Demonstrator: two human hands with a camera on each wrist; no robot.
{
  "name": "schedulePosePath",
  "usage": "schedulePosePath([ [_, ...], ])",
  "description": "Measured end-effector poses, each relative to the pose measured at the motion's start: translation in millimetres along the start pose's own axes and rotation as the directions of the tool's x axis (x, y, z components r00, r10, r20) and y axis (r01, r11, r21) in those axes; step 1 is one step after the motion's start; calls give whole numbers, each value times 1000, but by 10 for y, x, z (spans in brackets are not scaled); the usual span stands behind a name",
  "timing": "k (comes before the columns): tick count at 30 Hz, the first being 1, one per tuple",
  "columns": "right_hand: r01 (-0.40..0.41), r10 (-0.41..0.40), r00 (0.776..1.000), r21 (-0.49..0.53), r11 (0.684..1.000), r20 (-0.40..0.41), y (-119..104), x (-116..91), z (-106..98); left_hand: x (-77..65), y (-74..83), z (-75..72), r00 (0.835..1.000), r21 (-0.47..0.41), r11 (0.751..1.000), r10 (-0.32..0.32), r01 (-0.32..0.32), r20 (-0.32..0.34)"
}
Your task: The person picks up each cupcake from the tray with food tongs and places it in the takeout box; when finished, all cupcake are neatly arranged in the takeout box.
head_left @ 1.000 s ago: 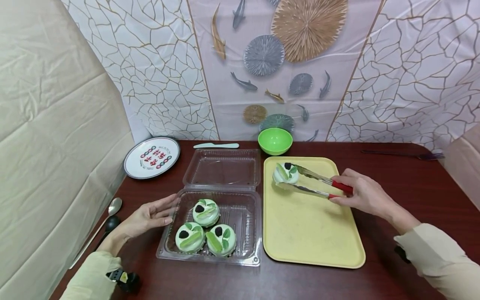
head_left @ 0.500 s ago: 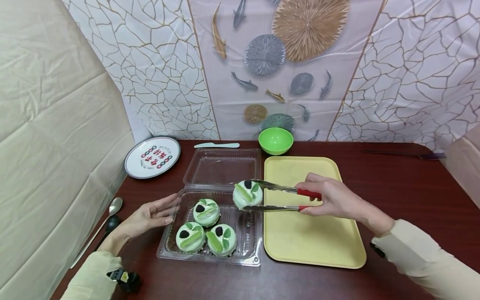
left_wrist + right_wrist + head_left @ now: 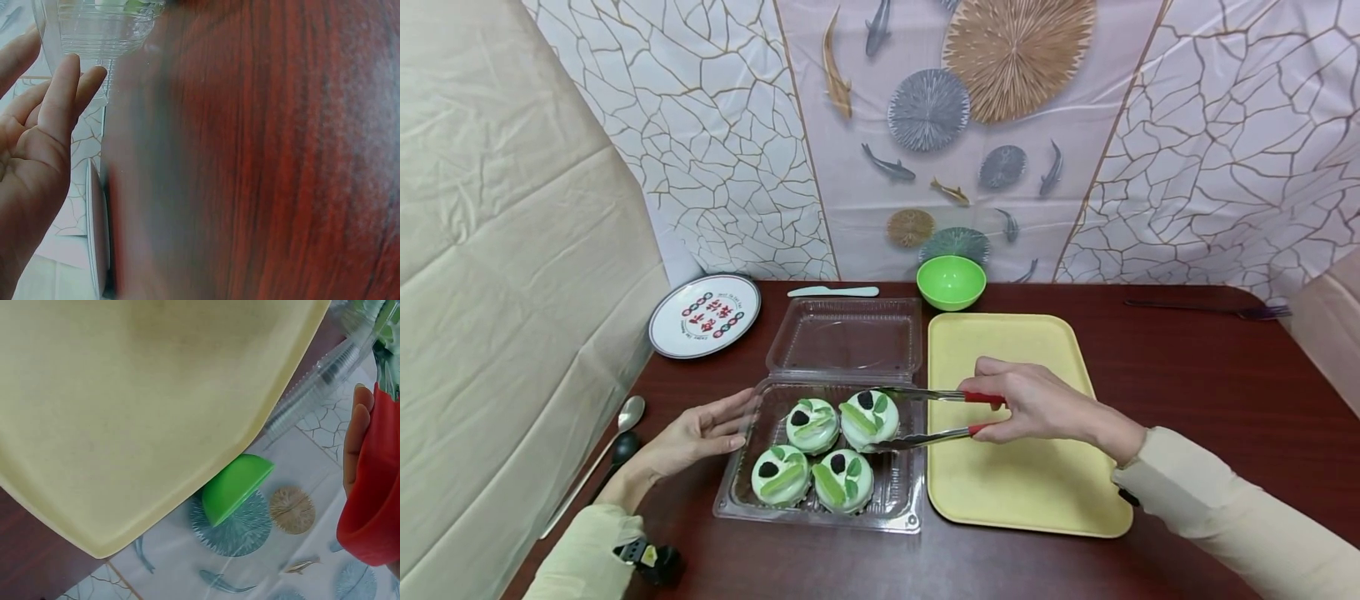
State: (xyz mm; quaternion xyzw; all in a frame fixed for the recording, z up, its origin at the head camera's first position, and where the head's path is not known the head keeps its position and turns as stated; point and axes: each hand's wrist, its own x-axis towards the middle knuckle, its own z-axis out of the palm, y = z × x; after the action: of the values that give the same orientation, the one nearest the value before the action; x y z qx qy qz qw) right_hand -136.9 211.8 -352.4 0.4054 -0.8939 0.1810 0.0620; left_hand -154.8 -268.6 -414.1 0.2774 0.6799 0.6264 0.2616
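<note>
My right hand grips red-handled tongs over the yellow tray's left edge. The tongs' metal arms reach left, one on each side of a cupcake topped with white cream, a dark berry, a green slice and leaves. That cupcake is at the back right of the clear plastic container; whether it touches the floor, I cannot tell. Several similar cupcakes are grouped beside it. My left hand rests against the container's left side, fingers extended. A red handle fills the right side of the right wrist view.
The container's lid lies folded back. The yellow tray is to its right. Behind are a green bowl, a pale green knife and a white plate. A spoon lies left, a dark fork far right.
My right hand has carried the cupcake in the tongs leftward, from the tray's back left over into the container beside the other cupcakes. The left hand has stayed in place.
</note>
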Motion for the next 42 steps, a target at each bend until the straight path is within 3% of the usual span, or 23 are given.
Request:
schedulePosePath([
  [10,-27,30,998,-57,998,52,-70,96,-49,-10,-13,-5,999,-58,998,24,-23,22],
  [27,-56,70,992,-131,990,106,-194,202,-164,-10,0,7,999,-59,998,35,-33,26],
  [42,-109,124,984,-120,987,128,-267,236,-187,-12,-9,4,999,-29,999,26,-26,22],
])
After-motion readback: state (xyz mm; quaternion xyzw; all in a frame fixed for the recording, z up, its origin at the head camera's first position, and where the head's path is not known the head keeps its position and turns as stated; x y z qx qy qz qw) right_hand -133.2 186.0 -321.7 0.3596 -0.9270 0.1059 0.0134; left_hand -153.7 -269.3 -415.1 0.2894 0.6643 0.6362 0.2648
